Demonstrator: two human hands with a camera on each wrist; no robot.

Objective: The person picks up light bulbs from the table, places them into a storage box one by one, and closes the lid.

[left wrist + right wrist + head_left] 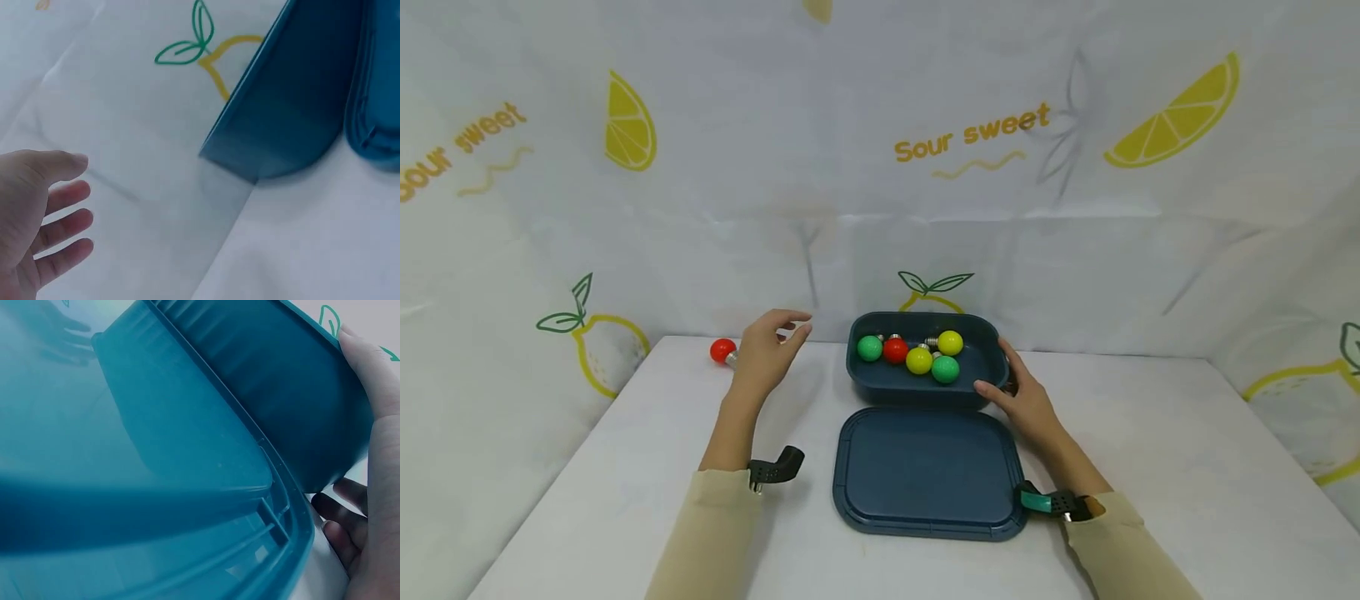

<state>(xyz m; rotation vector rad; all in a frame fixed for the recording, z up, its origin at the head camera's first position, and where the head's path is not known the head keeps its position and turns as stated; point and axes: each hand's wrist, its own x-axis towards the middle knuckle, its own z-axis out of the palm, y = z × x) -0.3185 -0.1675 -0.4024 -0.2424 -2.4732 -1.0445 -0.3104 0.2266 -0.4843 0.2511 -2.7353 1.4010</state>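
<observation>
A dark blue box [925,393] stands at the back of the table, with several small coloured light bulbs inside, among them a red bulb [896,351] and a green bulb [946,369]. My right hand [1021,400] holds the box by its right end, thumb on the near wall and fingers around the corner; the right wrist view shows this thumb [369,372] against the wall. Left of the box, my left hand [767,350] is raised with nothing in it, its fingers [69,225] loosely bent. Another red bulb [723,350] lies on the table just beyond that hand's left side.
A flat dark blue lid [928,471] lies in front of the box, close to its near wall. The white table [625,500] ends at the back against a white hanging cloth [737,208] printed with lemons.
</observation>
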